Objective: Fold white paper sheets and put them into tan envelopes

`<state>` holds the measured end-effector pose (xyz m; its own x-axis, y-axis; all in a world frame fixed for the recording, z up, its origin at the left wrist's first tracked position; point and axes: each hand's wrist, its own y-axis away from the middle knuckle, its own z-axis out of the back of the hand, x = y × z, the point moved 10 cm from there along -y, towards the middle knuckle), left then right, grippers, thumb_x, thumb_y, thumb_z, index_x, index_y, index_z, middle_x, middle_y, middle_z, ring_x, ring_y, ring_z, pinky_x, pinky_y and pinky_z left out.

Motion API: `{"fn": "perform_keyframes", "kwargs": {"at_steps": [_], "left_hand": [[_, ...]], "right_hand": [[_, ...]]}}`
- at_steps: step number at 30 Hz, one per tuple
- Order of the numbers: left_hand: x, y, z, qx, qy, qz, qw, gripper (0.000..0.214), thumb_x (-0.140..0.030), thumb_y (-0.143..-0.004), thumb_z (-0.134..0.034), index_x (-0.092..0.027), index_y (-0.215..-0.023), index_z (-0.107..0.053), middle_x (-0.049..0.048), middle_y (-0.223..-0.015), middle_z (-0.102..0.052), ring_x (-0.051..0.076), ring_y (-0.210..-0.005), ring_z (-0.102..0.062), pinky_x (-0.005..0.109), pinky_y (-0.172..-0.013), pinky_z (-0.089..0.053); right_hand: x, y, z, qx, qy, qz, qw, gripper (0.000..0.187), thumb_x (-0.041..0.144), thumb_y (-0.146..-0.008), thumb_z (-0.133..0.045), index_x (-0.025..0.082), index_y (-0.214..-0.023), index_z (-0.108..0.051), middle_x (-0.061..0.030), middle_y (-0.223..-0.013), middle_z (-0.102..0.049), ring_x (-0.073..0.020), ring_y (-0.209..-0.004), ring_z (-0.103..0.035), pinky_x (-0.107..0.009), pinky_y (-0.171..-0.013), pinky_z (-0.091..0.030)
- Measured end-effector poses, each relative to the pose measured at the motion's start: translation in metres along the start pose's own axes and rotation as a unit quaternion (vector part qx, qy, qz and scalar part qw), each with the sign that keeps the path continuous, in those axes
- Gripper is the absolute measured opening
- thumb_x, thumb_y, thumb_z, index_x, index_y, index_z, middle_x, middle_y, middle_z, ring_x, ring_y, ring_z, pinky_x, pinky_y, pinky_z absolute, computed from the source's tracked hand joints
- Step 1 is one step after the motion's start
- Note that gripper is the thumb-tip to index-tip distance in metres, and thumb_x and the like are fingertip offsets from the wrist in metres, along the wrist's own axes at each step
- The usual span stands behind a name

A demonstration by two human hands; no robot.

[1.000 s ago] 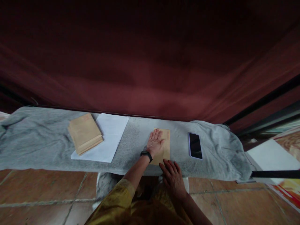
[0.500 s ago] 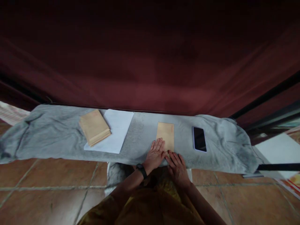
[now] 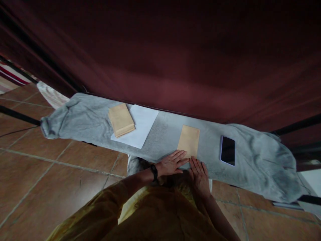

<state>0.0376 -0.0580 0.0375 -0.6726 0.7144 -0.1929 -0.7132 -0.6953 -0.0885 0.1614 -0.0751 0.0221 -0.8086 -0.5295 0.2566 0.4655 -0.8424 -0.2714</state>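
Brown envelope (image 3: 188, 140) — flat on the grey cloth (image 3: 167, 129), a little right of the middle, near edge under the fingertips of both hands. Far left, rumpled folds of the same cloth, with tiled floor (image 3: 32, 174) below. Next along, a stack of brown envelopes (image 3: 122, 119), slightly fanned, lying askew partly on white paper (image 3: 146, 124) and partly on the cloth. Then, apart from the paper, the left hand (image 3: 173, 163), black band (image 3: 153, 171) at the wrist — palm down, fingers stretched rightward and loosely spread, gripping nothing, tips over the envelope's near left corner. Just beside it, the right hand (image 3: 200, 172), likewise palm down, fingers extended and close together, tips at the near right part of the edge, not closed around anything. Further right, clear of the envelope, a phone (image 3: 228, 150) with a dark screen and pale purple border, flat on the cloth.
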Motion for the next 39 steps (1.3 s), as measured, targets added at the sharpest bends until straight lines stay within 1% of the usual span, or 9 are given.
{"fn": "perform_keyframes", "kwargs": {"at_steps": [2, 13, 16, 20, 23, 27, 31, 36, 39], "left_hand": [[0.0, 0.001, 0.001, -0.005, 0.006, 0.0, 1.0, 0.07, -0.055, -0.098, -0.053, -0.023, -0.157, -0.033, 0.0128, -0.168, -0.023, 0.025, -0.156, -0.017, 0.044, -0.127, -0.018], [0.002, 0.007, -0.003, -0.013, -0.006, -0.005, 1.0, 0.075, -0.056, -0.099, -0.049, -0.015, -0.158, -0.027, 0.0157, -0.167, -0.024, 0.025, -0.156, -0.016, 0.043, -0.127, -0.017], [0.004, 0.006, -0.007, -0.011, -0.018, 0.002, 1.0, 0.075, -0.057, -0.099, -0.048, -0.015, -0.158, -0.028, 0.0158, -0.167, -0.024, 0.025, -0.156, -0.016, 0.043, -0.127, -0.018], [0.006, 0.003, -0.012, -0.003, -0.025, 0.011, 1.0, 0.075, -0.053, -0.098, -0.051, -0.012, -0.157, -0.03, 0.0158, -0.166, -0.025, 0.025, -0.156, -0.018, 0.042, -0.128, -0.019], [0.008, 0.003, -0.013, 0.004, -0.033, 0.015, 0.999, 0.074, -0.051, -0.099, -0.049, -0.01, -0.157, -0.029, 0.0157, -0.166, -0.026, 0.024, -0.155, -0.019, 0.041, -0.128, -0.017], [0.01, 0.008, -0.009, 0.0, -0.055, 0.023, 0.998, 0.076, -0.056, -0.1, -0.045, -0.011, -0.158, -0.028, 0.0156, -0.165, -0.029, 0.025, -0.155, -0.021, 0.041, -0.127, -0.022], [0.015, 0.019, -0.005, -0.026, -0.068, 0.054, 0.996, 0.075, -0.054, -0.1, -0.046, -0.01, -0.158, -0.027, 0.0166, -0.164, -0.031, 0.026, -0.153, -0.026, 0.042, -0.125, -0.027], [0.022, 0.03, -0.004, -0.081, -0.06, 0.136, 0.986, 0.071, -0.049, -0.101, -0.043, -0.012, -0.159, -0.026, 0.0175, -0.159, -0.04, 0.028, -0.149, -0.036, 0.046, -0.122, -0.034], [0.024, 0.026, 0.0, -0.111, -0.033, 0.18, 0.977, 0.06, -0.04, -0.101, -0.04, -0.015, -0.156, -0.035, 0.0158, -0.154, -0.049, 0.03, -0.144, -0.045, 0.05, -0.117, -0.041]], "right_hand": [[-0.002, 0.003, 0.0, -0.003, -0.001, -0.005, 1.0, 0.057, 0.026, -0.105, -0.033, 0.024, -0.161, -0.024, -0.0086, -0.161, -0.04, -0.0245, -0.147, -0.038, -0.051, -0.122, -0.026], [-0.011, 0.008, 0.006, -0.022, 0.003, -0.024, 0.999, 0.054, 0.027, -0.106, -0.032, 0.023, -0.16, -0.028, -0.0088, -0.159, -0.044, -0.0241, -0.146, -0.04, -0.053, -0.122, -0.026], [0.001, 0.001, 0.008, -0.025, -0.001, -0.023, 0.999, 0.055, 0.029, -0.106, -0.033, 0.02, -0.16, -0.028, -0.0113, -0.157, -0.046, -0.0253, -0.146, -0.041, -0.054, -0.122, -0.029], [0.029, -0.012, -0.001, -0.008, -0.006, -0.01, 1.0, 0.057, 0.029, -0.106, -0.032, 0.017, -0.161, -0.022, -0.0128, -0.157, -0.045, -0.0242, -0.145, -0.043, -0.051, -0.122, -0.031], [0.039, -0.017, -0.006, -0.006, -0.003, -0.011, 1.0, 0.062, 0.031, -0.106, -0.036, 0.014, -0.162, -0.018, -0.0144, -0.158, -0.043, -0.0247, -0.146, -0.041, -0.051, -0.122, -0.03], [0.029, -0.01, -0.004, -0.009, 0.014, -0.025, 1.0, 0.062, 0.031, -0.105, -0.037, 0.016, -0.162, -0.018, -0.0133, -0.16, -0.04, -0.0247, -0.147, -0.039, -0.052, -0.123, -0.028], [0.014, -0.002, 0.006, -0.011, 0.031, -0.032, 0.999, 0.061, 0.03, -0.105, -0.037, 0.015, -0.162, -0.019, -0.0133, -0.159, -0.043, -0.024, -0.148, -0.038, -0.052, -0.123, -0.028], [0.004, -0.001, 0.016, -0.026, 0.046, -0.052, 0.997, 0.056, 0.025, -0.104, -0.039, 0.019, -0.159, -0.03, -0.0111, -0.155, -0.049, -0.025, -0.144, -0.043, -0.053, -0.122, -0.026], [-0.002, -0.006, 0.02, -0.05, 0.048, -0.087, 0.994, 0.051, 0.02, -0.102, -0.039, 0.023, -0.154, -0.041, -0.0093, -0.147, -0.058, -0.0262, -0.139, -0.047, -0.055, -0.121, -0.022]]}}
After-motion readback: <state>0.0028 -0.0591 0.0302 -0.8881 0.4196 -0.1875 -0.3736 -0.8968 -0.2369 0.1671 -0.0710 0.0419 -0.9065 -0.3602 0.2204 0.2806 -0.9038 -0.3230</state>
